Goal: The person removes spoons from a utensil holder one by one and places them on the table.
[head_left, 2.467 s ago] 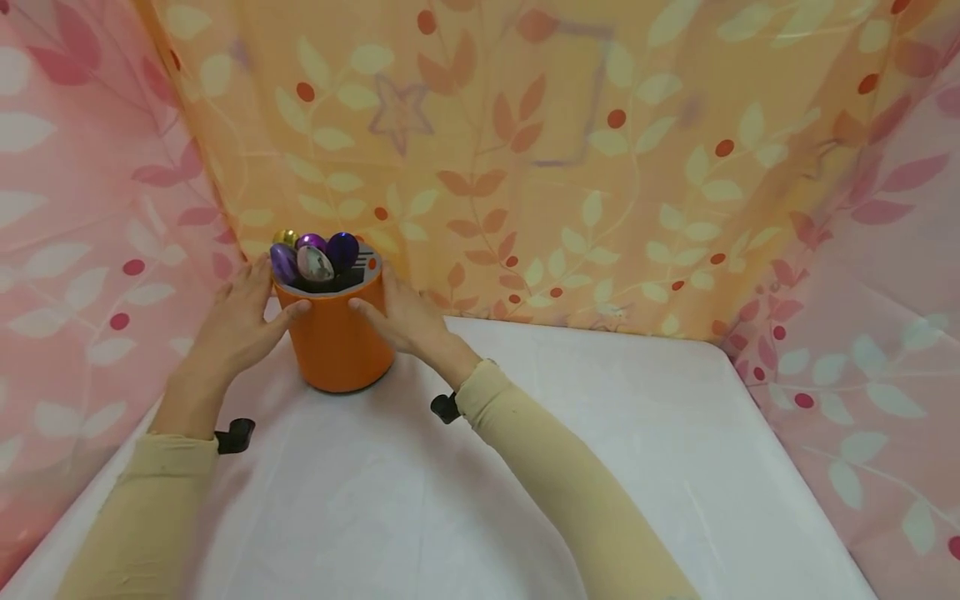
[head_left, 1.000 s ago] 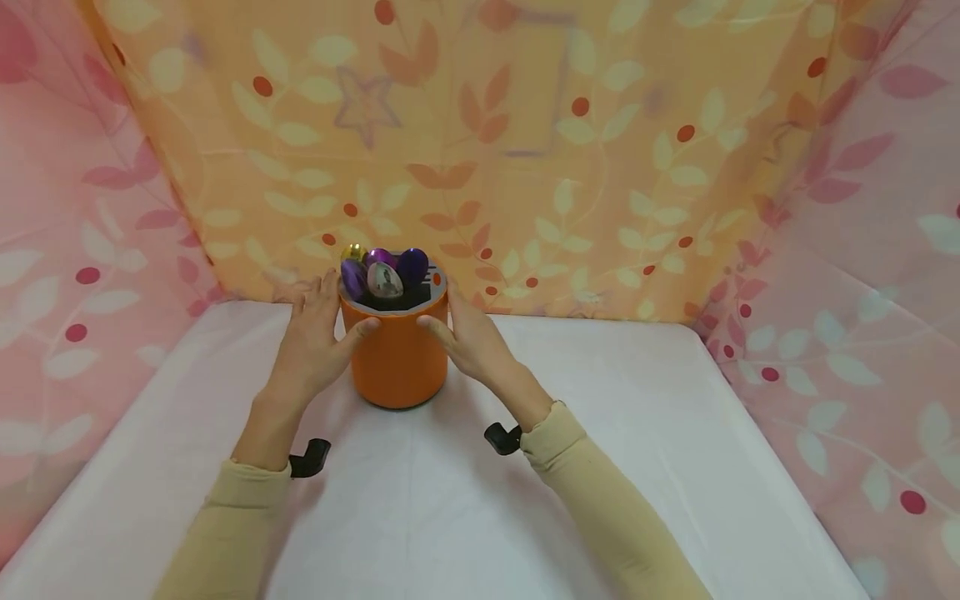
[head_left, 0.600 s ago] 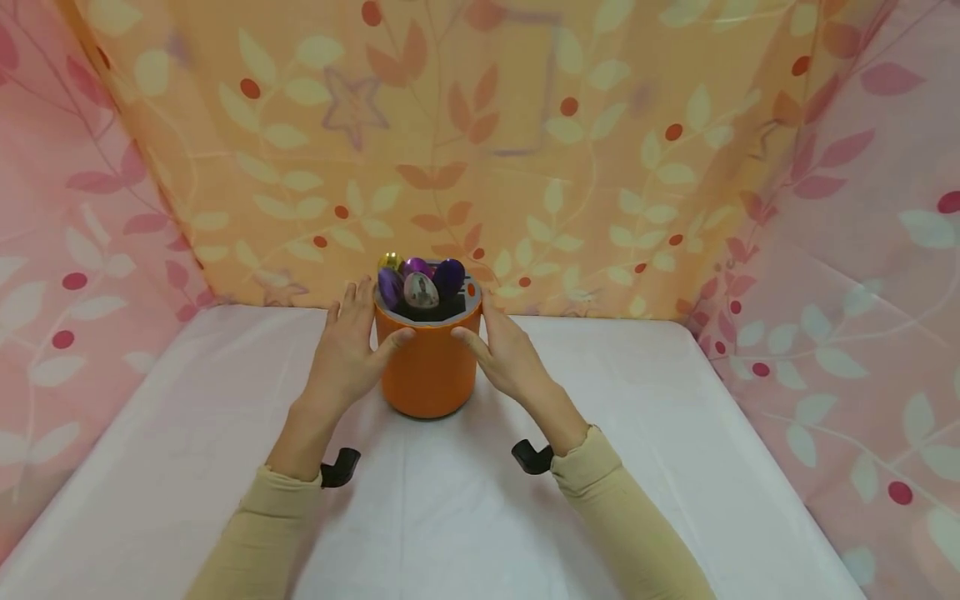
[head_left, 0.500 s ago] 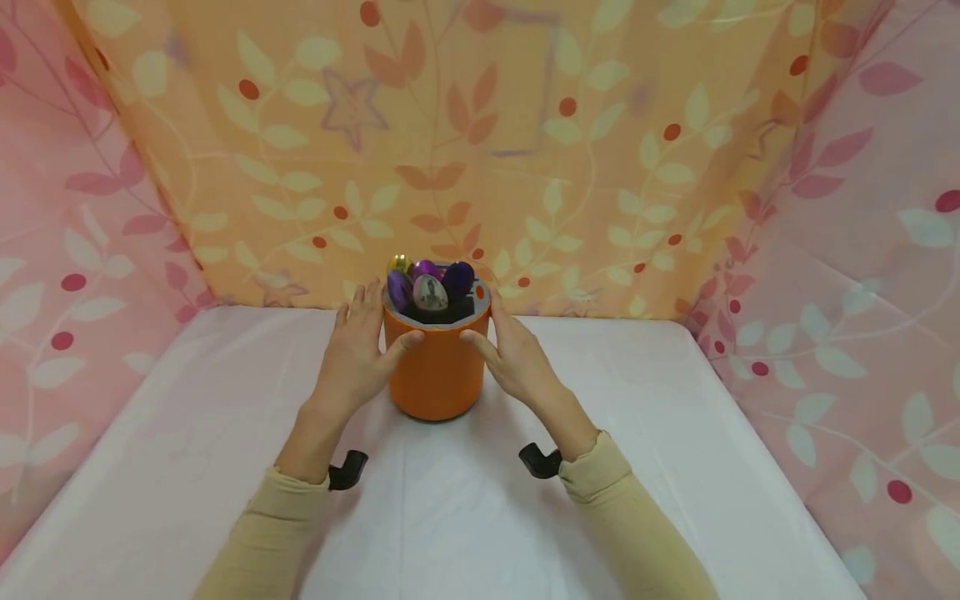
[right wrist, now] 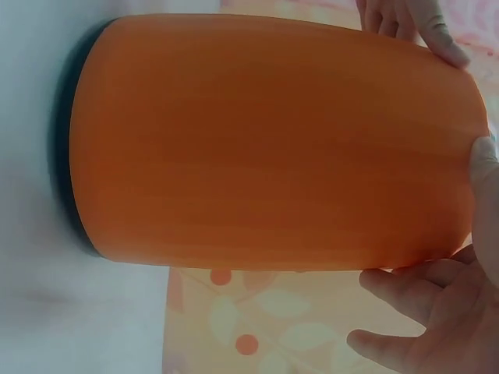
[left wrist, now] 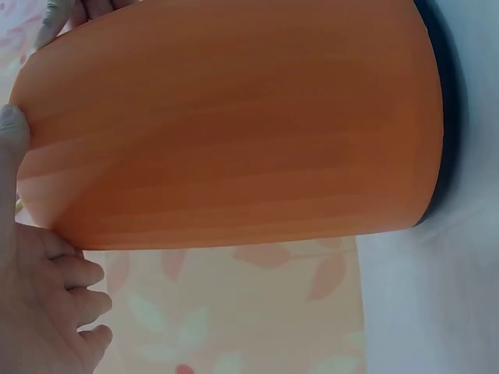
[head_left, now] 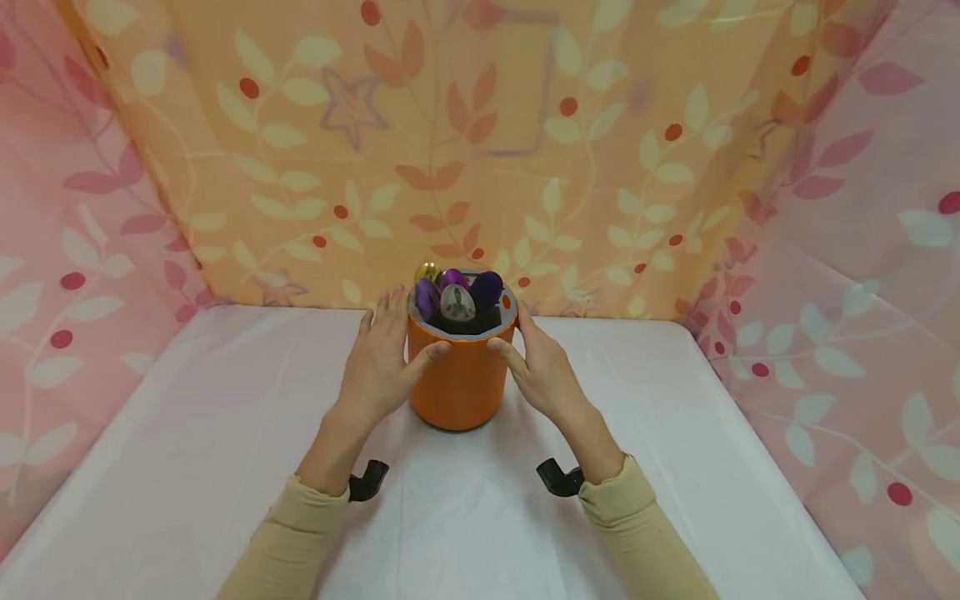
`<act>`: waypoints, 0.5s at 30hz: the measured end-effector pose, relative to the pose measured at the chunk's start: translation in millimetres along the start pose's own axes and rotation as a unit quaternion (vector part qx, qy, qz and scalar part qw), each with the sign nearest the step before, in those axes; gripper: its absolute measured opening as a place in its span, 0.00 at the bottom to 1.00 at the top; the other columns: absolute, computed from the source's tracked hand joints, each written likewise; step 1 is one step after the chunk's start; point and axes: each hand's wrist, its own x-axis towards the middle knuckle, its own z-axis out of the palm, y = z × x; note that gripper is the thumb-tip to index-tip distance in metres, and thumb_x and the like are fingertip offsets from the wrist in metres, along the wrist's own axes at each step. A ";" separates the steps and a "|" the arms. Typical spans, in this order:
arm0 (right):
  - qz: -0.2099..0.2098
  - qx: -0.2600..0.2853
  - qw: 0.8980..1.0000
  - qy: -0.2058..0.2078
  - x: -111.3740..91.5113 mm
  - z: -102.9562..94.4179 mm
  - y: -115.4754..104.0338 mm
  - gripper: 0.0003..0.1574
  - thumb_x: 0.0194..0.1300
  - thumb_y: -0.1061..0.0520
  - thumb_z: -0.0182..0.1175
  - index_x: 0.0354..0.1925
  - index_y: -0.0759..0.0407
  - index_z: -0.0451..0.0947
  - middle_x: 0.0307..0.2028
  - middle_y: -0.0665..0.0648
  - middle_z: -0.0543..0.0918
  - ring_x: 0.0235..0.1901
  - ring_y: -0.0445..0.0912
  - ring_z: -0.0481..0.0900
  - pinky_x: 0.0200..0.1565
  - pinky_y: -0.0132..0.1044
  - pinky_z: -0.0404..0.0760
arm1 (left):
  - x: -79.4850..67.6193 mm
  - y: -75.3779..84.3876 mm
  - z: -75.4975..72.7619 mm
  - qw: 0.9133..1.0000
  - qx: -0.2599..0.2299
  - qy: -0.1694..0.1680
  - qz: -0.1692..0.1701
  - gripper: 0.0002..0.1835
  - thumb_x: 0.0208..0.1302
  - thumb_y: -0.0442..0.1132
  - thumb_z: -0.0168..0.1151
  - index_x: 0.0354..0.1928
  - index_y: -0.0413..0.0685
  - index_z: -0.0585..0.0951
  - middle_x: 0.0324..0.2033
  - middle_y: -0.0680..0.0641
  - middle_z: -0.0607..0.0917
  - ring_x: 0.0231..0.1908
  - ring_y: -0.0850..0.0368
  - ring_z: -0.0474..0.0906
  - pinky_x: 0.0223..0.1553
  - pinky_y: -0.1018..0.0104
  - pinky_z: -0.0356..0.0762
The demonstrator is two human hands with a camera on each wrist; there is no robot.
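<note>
Orange bin (head_left: pixel 457 390), moved from near back-left corner of desk (head_left: pixel 465 533) toward mid back edge; left hand (head_left: pixel 377 364), right hand (head_left: pixel 549 373) outspread against its sides.

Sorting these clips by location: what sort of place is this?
Probably a makeshift recording booth: a leaf-patterned orange sheet and pink sheets border a white-covered table on three sides, and wrist-worn black devices are in view.

i find no readable word, number or brand; on the grey top (head_left: pixel 508 318) of my orange container (head_left: pixel 456 385), the small orange oval (head_left: pixel 506 302) spells out nothing legible. a purple star outline (head_left: pixel 352 107) marks the yellow backdrop (head_left: pixel 637 50).
</note>
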 end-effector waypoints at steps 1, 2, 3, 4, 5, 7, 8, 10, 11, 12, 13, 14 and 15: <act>0.000 0.001 1.000 0.003 -0.6 -0.2 0.5 0.55 0.73 0.25 0.46 0.84 0.49 0.47 0.76 0.61 0.67 0.74 0.59 0.66 0.72 0.60 0.67 | -0.4 0.8 -0.1 1.000 0.001 0.001 0.001 0.60 0.68 0.76 0.50 0.82 0.37 0.46 0.81 0.37 0.50 0.81 0.41 0.41 0.80 0.40 0.39; -0.001 0.002 1.000 0.005 -1.0 -0.3 1.1 0.55 0.72 0.25 0.46 0.84 0.49 0.48 0.75 0.61 0.68 0.74 0.59 0.66 0.72 0.60 0.67 | -0.7 1.4 -0.2 1.000 0.003 0.002 0.002 0.59 0.68 0.76 0.50 0.82 0.37 0.46 0.81 0.37 0.50 0.81 0.41 0.41 0.80 0.40 0.39; -0.002 0.004 1.000 0.006 -1.3 -0.6 1.5 0.55 0.72 0.25 0.46 0.84 0.49 0.48 0.75 0.61 0.68 0.74 0.59 0.66 0.72 0.60 0.67 | -0.9 2.1 -0.3 1.000 0.005 0.002 0.003 0.59 0.69 0.75 0.51 0.83 0.37 0.46 0.81 0.37 0.50 0.81 0.41 0.40 0.80 0.40 0.39; -0.002 0.004 1.000 0.007 -1.6 -0.8 2.0 0.54 0.72 0.25 0.47 0.84 0.48 0.48 0.75 0.60 0.68 0.74 0.58 0.67 0.72 0.60 0.67 | -1.1 2.5 -0.6 1.000 0.009 0.002 0.004 0.59 0.69 0.75 0.50 0.83 0.37 0.46 0.81 0.38 0.50 0.82 0.42 0.40 0.80 0.40 0.39; -0.001 0.005 1.000 0.006 -2.0 -1.1 2.1 0.54 0.72 0.25 0.47 0.84 0.48 0.48 0.75 0.60 0.69 0.74 0.58 0.67 0.72 0.60 0.67 | -1.3 3.2 -0.9 1.000 0.013 0.001 0.005 0.59 0.69 0.75 0.50 0.83 0.37 0.46 0.81 0.38 0.49 0.82 0.42 0.40 0.80 0.40 0.39; 0.003 0.000 1.000 0.003 -2.5 -2.1 2.2 0.54 0.74 0.25 0.48 0.84 0.49 0.48 0.75 0.59 0.69 0.74 0.58 0.67 0.72 0.60 0.67 | -1.7 3.5 -0.9 1.000 0.020 -0.002 0.006 0.59 0.69 0.76 0.50 0.83 0.37 0.45 0.81 0.37 0.49 0.82 0.42 0.39 0.80 0.40 0.39; 0.007 -0.005 1.000 -0.001 -2.6 -2.7 1.8 0.54 0.74 0.25 0.47 0.84 0.49 0.47 0.75 0.59 0.68 0.74 0.59 0.67 0.72 0.60 0.67 | -2.0 3.5 -1.0 1.000 0.022 -0.004 0.006 0.59 0.69 0.76 0.49 0.83 0.37 0.45 0.81 0.37 0.49 0.82 0.42 0.39 0.80 0.39 0.38; 0.012 -0.018 1.000 -0.008 -1.5 -4.6 0.0 0.54 0.76 0.25 0.46 0.84 0.51 0.46 0.77 0.59 0.66 0.75 0.59 0.65 0.73 0.60 0.65 | -2.4 3.4 -1.9 1.000 0.026 -0.007 0.002 0.59 0.69 0.76 0.49 0.83 0.39 0.44 0.82 0.38 0.48 0.82 0.43 0.37 0.80 0.40 0.36; 0.013 -0.024 1.000 -0.012 -0.3 -5.8 -1.7 0.54 0.76 0.25 0.46 0.84 0.50 0.45 0.78 0.58 0.64 0.75 0.59 0.64 0.74 0.61 0.64 | -2.5 3.2 -2.6 1.000 0.025 -0.009 -0.001 0.59 0.69 0.76 0.49 0.83 0.39 0.44 0.82 0.38 0.48 0.82 0.43 0.37 0.80 0.40 0.35; 0.013 -0.032 0.999 -0.016 1.4 -7.2 -3.2 0.54 0.76 0.25 0.45 0.84 0.49 0.44 0.79 0.57 0.62 0.76 0.59 0.63 0.74 0.61 0.63 | -2.5 2.7 -3.3 1.000 0.025 -0.011 -0.003 0.58 0.69 0.76 0.48 0.83 0.41 0.43 0.82 0.39 0.48 0.82 0.43 0.37 0.80 0.40 0.34; 0.013 -0.039 0.999 -0.019 3.5 -8.5 -4.8 0.54 0.76 0.24 0.44 0.84 0.48 0.44 0.80 0.56 0.60 0.77 0.59 0.61 0.75 0.61 0.62 | -2.6 2.3 -4.3 1.000 0.023 -0.013 -0.005 0.58 0.70 0.76 0.48 0.84 0.43 0.43 0.82 0.40 0.48 0.82 0.44 0.36 0.80 0.41 0.33; 0.010 -0.045 0.999 -0.022 5.7 -10.0 -6.3 0.54 0.76 0.24 0.44 0.84 0.48 0.44 0.80 0.56 0.58 0.77 0.58 0.59 0.75 0.61 0.61 | -2.6 1.7 -5.5 1.000 0.020 -0.013 -0.007 0.57 0.70 0.76 0.48 0.84 0.44 0.44 0.82 0.40 0.48 0.82 0.44 0.37 0.80 0.41 0.33; 0.009 -0.051 0.998 -0.025 8.0 -11.5 -7.7 0.54 0.76 0.23 0.44 0.84 0.48 0.44 0.81 0.56 0.55 0.79 0.58 0.57 0.76 0.60 0.59 | -2.6 1.1 -6.9 1.000 0.016 -0.012 -0.008 0.56 0.71 0.75 0.47 0.84 0.45 0.44 0.82 0.41 0.48 0.82 0.43 0.38 0.80 0.41 0.32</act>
